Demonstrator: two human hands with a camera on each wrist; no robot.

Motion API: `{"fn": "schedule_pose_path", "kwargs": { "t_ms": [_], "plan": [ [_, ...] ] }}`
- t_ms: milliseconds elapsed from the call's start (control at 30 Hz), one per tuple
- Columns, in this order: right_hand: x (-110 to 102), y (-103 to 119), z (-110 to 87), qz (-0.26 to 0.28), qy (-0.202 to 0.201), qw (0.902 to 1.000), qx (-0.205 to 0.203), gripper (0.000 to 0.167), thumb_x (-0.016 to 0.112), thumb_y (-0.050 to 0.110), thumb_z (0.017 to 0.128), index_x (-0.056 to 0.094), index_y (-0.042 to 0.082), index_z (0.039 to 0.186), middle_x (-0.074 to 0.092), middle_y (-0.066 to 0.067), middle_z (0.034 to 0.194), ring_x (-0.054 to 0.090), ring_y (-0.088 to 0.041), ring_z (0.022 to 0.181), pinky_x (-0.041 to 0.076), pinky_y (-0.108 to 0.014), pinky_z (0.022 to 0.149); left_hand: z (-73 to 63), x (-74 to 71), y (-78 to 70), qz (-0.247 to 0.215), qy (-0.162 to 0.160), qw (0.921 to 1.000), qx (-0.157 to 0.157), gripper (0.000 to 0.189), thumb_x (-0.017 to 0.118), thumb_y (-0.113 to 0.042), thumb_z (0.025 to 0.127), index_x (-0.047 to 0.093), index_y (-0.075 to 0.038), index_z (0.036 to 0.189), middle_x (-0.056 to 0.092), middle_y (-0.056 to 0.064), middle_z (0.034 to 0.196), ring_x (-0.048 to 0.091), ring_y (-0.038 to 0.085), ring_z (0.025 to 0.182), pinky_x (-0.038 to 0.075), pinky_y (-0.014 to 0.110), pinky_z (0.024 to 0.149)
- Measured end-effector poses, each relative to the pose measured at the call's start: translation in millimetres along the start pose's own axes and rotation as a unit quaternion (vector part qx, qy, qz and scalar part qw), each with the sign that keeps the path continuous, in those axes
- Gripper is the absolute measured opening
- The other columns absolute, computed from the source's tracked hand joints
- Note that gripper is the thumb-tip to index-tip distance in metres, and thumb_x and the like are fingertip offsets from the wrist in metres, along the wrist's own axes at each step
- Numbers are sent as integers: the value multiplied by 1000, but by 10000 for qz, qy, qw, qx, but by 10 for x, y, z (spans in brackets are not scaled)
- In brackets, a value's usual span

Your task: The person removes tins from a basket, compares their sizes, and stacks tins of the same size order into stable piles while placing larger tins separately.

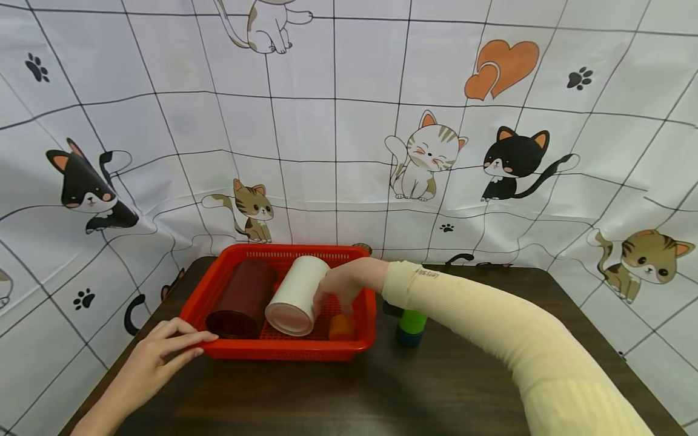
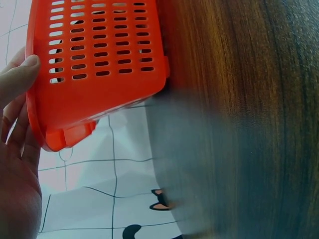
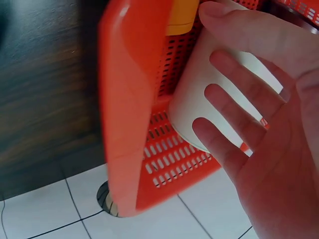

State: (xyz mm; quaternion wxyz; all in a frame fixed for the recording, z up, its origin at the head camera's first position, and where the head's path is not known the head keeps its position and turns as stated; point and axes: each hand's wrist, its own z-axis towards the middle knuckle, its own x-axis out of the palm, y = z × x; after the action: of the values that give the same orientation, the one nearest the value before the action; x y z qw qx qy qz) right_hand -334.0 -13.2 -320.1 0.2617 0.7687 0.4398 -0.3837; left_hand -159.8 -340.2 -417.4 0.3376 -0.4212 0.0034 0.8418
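A red plastic basket [image 1: 283, 350] with slotted walls stands on the dark table. In it lie a dark maroon cylinder [image 1: 245, 297] at the left, a white cylinder [image 1: 300, 290] in the middle and a small orange object [image 1: 342, 327] at the right. My left hand [image 1: 158, 360] pinches the rim at the near left corner, its thumb [image 2: 25, 74] on the outer wall in the left wrist view. Reaching into the basket, my right hand [image 1: 346, 281] has its fingers [image 3: 232, 107] extended alongside the white cylinder; whether they touch it I cannot tell.
To the basket's right stands a green and blue object [image 1: 411, 327], partly hidden by the cream sleeve [image 1: 491, 321]. The dark wooden table [image 1: 436, 393] extends in front. A white sheet [image 1: 338, 133] printed with cats and grid lines hangs behind and at the sides.
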Motion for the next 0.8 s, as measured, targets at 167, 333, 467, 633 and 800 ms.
{"fn": "schedule_pose_path", "kwargs": {
  "t_ms": [167,333,467,633,800],
  "plan": [
    [-20,44,62,-157,126,9997,155,60,84,14,79,62,32,132,57,7,135,40,-15,118,48,-30,99,16,4,8,-56,-28,10000,53,55,83,7,65,76,-29,106,58,-16,93,41,-6,93,33,13,74],
    [-19,65,139,-494,359,9980,161,62,83,15,79,60,33,134,56,8,133,42,-15,119,46,-31,104,29,-8,3,-7,-61,10000,52,56,83,8,64,76,-29,105,58,-17,93,41,-7,92,33,14,73],
    [14,88,211,-812,694,9941,195,63,83,17,80,58,36,134,55,9,132,43,-13,117,46,-31,103,21,-9,-6,36,-79,9998,157,57,84,8,62,76,-29,105,58,-18,93,42,-7,91,34,14,73],
    [68,99,291,-1051,1124,9878,230,66,83,16,80,56,39,136,56,12,129,44,-11,114,51,-29,96,-7,5,2,-19,-44,10000,62,56,83,8,63,76,-29,105,58,-17,93,41,-7,92,34,13,74],
    [112,106,348,-1002,1292,9860,326,60,82,12,80,62,40,129,59,11,118,46,-12,109,54,-32,91,-14,9,14,35,-33,10000,43,56,84,7,64,76,-30,106,58,-18,94,41,-6,93,34,13,75]
  ]
}}
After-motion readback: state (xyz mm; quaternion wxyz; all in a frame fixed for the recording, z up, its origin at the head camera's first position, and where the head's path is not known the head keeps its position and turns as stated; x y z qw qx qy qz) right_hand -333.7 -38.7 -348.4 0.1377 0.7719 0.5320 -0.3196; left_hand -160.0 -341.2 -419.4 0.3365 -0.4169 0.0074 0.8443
